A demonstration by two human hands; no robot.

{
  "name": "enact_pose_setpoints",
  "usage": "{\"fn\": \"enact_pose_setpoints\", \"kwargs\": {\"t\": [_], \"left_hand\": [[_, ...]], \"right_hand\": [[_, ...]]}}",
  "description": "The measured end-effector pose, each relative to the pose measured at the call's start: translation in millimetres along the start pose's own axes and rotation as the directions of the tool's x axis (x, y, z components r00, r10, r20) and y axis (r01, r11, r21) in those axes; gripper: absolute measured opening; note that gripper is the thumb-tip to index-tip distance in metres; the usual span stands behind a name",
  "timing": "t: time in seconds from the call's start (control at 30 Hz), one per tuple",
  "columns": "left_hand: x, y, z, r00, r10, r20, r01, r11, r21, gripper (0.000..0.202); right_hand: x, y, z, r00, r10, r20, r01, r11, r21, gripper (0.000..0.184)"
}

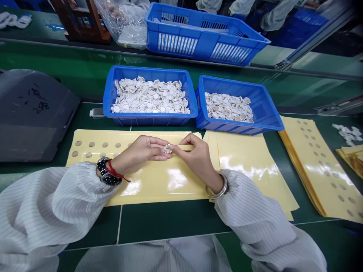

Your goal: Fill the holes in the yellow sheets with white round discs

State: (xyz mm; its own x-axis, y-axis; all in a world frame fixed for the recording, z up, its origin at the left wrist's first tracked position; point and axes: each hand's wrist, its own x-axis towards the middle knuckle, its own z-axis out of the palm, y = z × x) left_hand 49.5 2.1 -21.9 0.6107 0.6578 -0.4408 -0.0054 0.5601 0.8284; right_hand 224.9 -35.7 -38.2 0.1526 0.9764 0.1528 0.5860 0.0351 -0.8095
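Over a glossy yellow sheet (pixel 159 189), a small round white disc (pixel 168 149) with a ring-shaped rim is held between my two hands. Fingers of my left hand (pixel 146 149) are pressed together and grip the disc from the left. The thumb and forefinger of my right hand (pixel 195 155) pinch its right edge. Round grey spots run in two rows along the sheet's upper left part, partly hidden behind my left hand. Just beyond the hands stands a blue bin (pixel 150 120) heaped with similar white discs.
A second blue bin (pixel 244 128) holds more discs, some brownish. More yellow sheets (pixel 249 158) lie to the right, beside a spotted stack (pixel 320 162). A grey case (pixel 34 113) stands left. A blue basket (pixel 204 34) and a plastic bag (pixel 127 22) sit on the ledge behind.
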Motion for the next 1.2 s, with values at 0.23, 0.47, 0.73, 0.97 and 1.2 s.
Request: {"fn": "enact_pose_setpoints", "kwargs": {"t": [0.23,0.47,0.73,0.97,1.2], "left_hand": [[-0.5,0.1,0.1,1.000,0.020,-0.003,-0.020,1.000,0.006,0.032],[-1.9,1.5,3.4,0.999,-0.004,-0.036,0.004,1.000,0.016,0.033],[-3.5,3.3,12.0,0.985,0.002,-0.171,0.001,1.000,0.018,0.025],[-2.5,-0.2,9.5,0.987,0.053,-0.149,-0.052,0.999,0.014,0.024],[-1.9,-0.7,9.2,0.988,0.049,-0.146,-0.051,0.999,-0.011,0.027]], "right_hand": [[-1.3,0.5,1.8,0.994,-0.102,-0.045,0.098,0.991,-0.090,0.035],[1.1,7.6,-5.8,0.823,-0.565,0.054,0.529,0.728,-0.436,0.033],[2.9,1.8,-11.7,0.888,-0.461,0.005,0.449,0.863,-0.233,0.032],[2.1,1.9,-6.0,0.956,-0.223,0.191,0.197,0.969,0.147,0.019],[-6.3,8.5,7.4,0.959,-0.271,0.089,0.258,0.957,0.135,0.017]]}}
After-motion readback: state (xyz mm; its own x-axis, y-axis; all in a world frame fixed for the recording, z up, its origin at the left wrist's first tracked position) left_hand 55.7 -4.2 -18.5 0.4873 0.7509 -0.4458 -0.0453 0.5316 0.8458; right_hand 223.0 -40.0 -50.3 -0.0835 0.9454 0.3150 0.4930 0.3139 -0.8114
